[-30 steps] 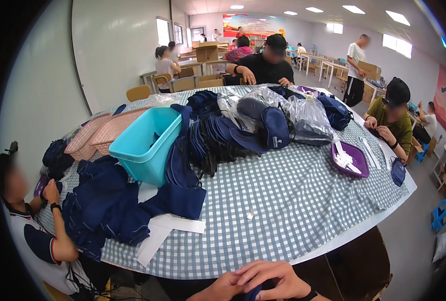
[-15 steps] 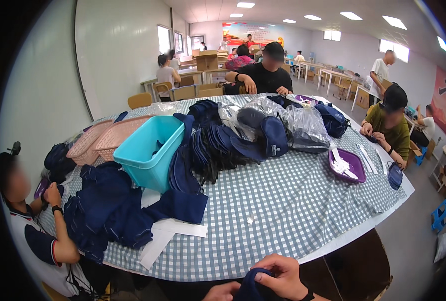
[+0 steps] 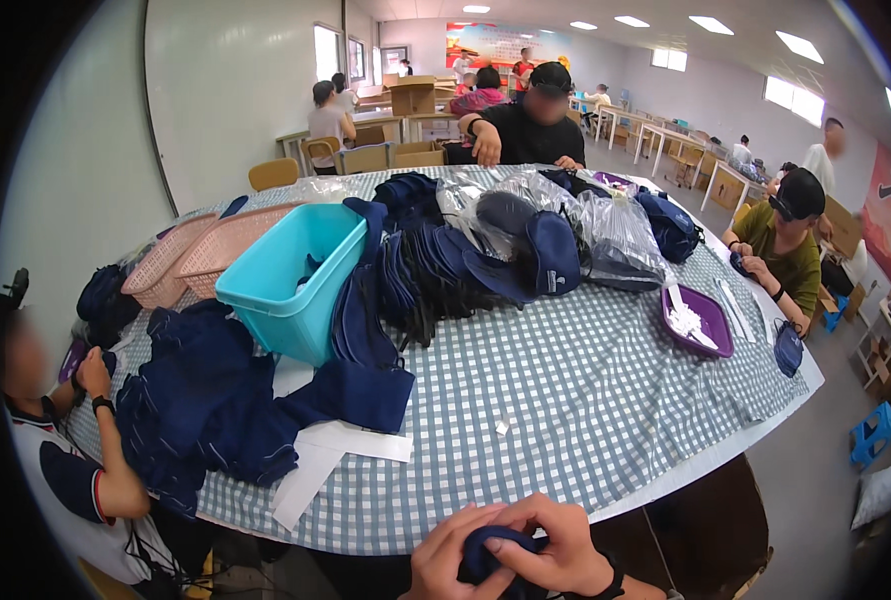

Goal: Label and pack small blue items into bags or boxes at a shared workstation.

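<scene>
At the table's near edge, my left hand (image 3: 445,558) and my right hand (image 3: 557,550) are closed around a curled navy fabric piece (image 3: 478,556). The right thumb presses on its folded rim, and the left fingers wrap its other side. Its lower part is hidden by the hands, so its exact kind does not show. Just beyond the hands, a small whitish scrap (image 3: 502,427) lies on the checked tablecloth (image 3: 445,490).
Left of my hands lie a navy fabric heap (image 3: 190,400) and white strips (image 3: 310,480). Behind them stand a turquoise bin (image 3: 295,310), pink baskets (image 3: 200,255) and stacked navy caps (image 3: 435,270). A purple tray (image 3: 700,345) holds white bits at right. Co-workers sit around the table.
My left hand has risen from the lower edge and now grips the navy fabric piece beside my right hand. Both hands have come closer together. The view has shifted slightly.
</scene>
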The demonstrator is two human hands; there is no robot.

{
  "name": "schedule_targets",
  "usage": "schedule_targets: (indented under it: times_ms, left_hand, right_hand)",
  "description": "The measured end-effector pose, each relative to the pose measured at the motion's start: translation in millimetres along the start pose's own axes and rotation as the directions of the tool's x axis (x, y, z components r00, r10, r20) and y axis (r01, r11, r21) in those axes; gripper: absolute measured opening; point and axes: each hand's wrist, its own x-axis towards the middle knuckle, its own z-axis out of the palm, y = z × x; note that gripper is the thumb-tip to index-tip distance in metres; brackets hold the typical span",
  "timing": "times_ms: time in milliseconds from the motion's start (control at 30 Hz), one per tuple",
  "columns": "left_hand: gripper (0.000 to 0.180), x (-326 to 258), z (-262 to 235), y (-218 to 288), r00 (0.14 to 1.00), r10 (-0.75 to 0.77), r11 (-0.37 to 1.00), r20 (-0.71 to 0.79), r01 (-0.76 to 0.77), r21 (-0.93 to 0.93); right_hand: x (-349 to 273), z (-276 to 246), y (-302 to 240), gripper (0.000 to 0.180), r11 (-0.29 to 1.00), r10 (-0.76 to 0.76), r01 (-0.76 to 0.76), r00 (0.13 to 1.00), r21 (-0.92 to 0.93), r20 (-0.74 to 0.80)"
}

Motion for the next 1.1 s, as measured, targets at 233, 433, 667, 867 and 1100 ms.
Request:
schedule_targets:
  times_ms: [233, 433, 667, 867, 1100]
  left_hand:
    - [0.025, -16, -19, 1, 0.936, -0.28, 0.917, 0.212, 0.327, -0.23]
    - [0.03, -37, -29, 2, 0.739, -0.52, 0.633, 0.427, 0.67, -0.388]
    - [0.043, -38, -86, -16, 0.616, -0.474, 0.462, 0.629, 0.782, -0.418]
    - [0.03, -37, -153, -44, 0.704, -0.567, 0.687, 0.428, 0.691, -0.225]
    - [0.043, 61, -116, -30, 0.603, -0.424, 0.713, 0.676, 0.683, -0.162]
  right_hand:
    - [-16, -6, 17, 0.014, 0.992, 0.125, -0.126, 0.99, 0.015, 0.059]
    - [-19, 5, 15, 0.012, 0.951, 0.249, -0.235, 0.968, 0.2, -0.043]
    - [-5, 9, 17, 0.009, 0.904, 0.368, -0.279, 0.893, 0.323, -0.258]
    - [3, 10, 13, 0.015, 0.801, 0.537, -0.388, 0.802, 0.456, -0.262]
    - [-1, -16, 45, 0.017, 0.824, 0.501, -0.313, 0.792, 0.473, -0.349]
